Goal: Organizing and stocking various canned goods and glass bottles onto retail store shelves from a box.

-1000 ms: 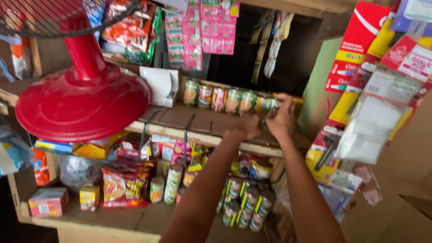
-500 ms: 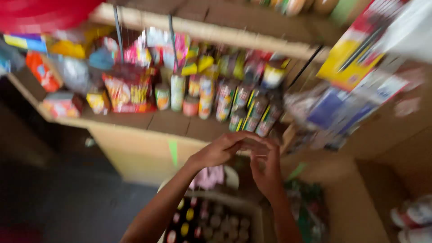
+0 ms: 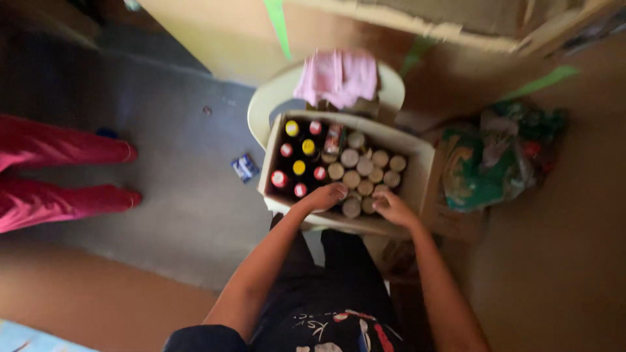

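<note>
Cans fill the open cardboard box (image 3: 417, 171) that sits on a pale round plastic stool (image 3: 267, 107). The right half of the box holds a cluster of round tan-topped tin cans (image 3: 365, 175), all standing upright, so their long axes point up toward the camera and only the lids show. The left half holds dark bottles with red and yellow caps (image 3: 297, 163), also upright. The box's longer side runs left to right across the view.

The left hand (image 3: 326, 195) rests on the cans at the near edge of the box, fingers curled down over one of them; whether it actually grips a can I cannot tell. The right hand (image 3: 391, 207) lies just beside it on the neighbouring cans, fingers bent, its grip likewise unclear.

A pink cloth (image 3: 338, 77) lies on the stool behind the box, and a crumpled green plastic bag (image 3: 489, 163) sits to the right.
</note>
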